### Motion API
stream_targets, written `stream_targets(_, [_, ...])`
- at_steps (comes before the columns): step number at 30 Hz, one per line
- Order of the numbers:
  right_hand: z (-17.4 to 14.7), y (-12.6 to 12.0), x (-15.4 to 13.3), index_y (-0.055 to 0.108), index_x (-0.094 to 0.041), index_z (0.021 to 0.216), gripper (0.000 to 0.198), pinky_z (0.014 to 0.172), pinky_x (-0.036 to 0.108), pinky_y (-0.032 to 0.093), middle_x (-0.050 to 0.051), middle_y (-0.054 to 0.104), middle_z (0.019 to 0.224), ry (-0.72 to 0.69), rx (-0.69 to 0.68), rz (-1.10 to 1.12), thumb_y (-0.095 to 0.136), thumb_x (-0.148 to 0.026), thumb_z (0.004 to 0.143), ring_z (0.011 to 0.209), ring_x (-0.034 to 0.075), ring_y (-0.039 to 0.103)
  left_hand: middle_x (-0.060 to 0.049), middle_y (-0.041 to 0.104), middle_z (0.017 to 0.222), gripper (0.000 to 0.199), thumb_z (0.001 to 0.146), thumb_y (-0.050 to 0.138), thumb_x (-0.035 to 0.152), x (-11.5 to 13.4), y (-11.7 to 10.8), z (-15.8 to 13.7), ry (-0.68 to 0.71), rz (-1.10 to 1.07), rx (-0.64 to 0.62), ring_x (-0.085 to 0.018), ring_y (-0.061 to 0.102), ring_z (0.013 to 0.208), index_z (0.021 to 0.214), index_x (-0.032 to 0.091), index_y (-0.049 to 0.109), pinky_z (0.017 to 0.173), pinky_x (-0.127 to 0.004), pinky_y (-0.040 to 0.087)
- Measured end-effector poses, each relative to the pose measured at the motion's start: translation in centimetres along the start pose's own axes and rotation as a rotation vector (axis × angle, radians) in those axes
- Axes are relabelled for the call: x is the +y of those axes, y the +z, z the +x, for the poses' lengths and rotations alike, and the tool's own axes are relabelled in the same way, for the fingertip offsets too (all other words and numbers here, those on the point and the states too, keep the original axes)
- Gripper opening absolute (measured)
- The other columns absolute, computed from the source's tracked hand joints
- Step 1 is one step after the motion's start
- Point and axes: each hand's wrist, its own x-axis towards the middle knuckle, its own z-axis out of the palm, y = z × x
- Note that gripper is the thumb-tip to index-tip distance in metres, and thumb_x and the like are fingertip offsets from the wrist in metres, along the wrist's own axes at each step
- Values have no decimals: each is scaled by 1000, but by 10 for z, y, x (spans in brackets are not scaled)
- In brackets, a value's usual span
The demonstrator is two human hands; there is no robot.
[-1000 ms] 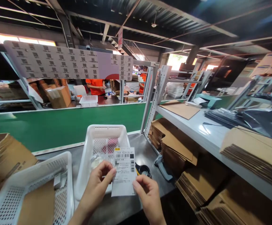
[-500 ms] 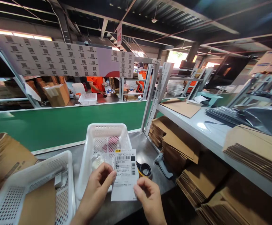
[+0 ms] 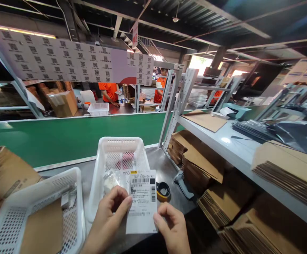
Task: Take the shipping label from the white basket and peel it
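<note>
Both hands pinch white printed paper shipping label (image 3: 142, 201) above white perforated plastic basket (image 3: 121, 148): left hand (image 3: 108, 220) at its 9 o'clock edge, right hand (image 3: 172, 229) at 5 o'clock corner. Prob. light, floppy, tears easily; hold by edges.

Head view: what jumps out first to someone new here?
A white shipping label, barcode side up, is pinched between the left hand and the right hand at bottom centre. Just behind it stands a white perforated basket on the grey bench, with a green conveyor belt running across beyond. Stacks of flattened cardboard boxes fill the right side under a shelf.
</note>
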Motion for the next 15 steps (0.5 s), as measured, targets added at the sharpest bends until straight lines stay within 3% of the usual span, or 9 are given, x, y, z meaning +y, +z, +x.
stream_targets(5, [-5, 0, -7, 59, -17, 73, 51, 70, 28, 37, 2, 55, 72, -1, 75, 69, 70, -63, 90, 72, 15, 47, -1, 55, 77, 54, 91, 70, 71, -15, -4, 1, 19, 59, -76, -14, 48, 71, 83, 19, 58, 64, -24, 41])
stream_targets(11, [-5, -8, -1, 57, -16, 74, 52, 67, 27, 37, 2, 53, 73, -40, -12, 38, 65, -63, 94, 70, 14, 44, 0, 54, 76, 53, 91, 71, 68, -18, -1, 3, 34, 46, -77, -14, 50, 71, 80, 18, 57, 65, -24, 42])
stream_targets(15, [-9, 0, -14, 51, -18, 70, 55, 67, 30, 32, 0, 47, 69, 14, 81, 124, 68, -66, 88, 68, 14, 38, -1, 54, 76, 54, 91, 70, 69, -18, 2, 2, 34, 57, -101, -14, 50, 71, 80, 18, 57, 65, -24, 41])
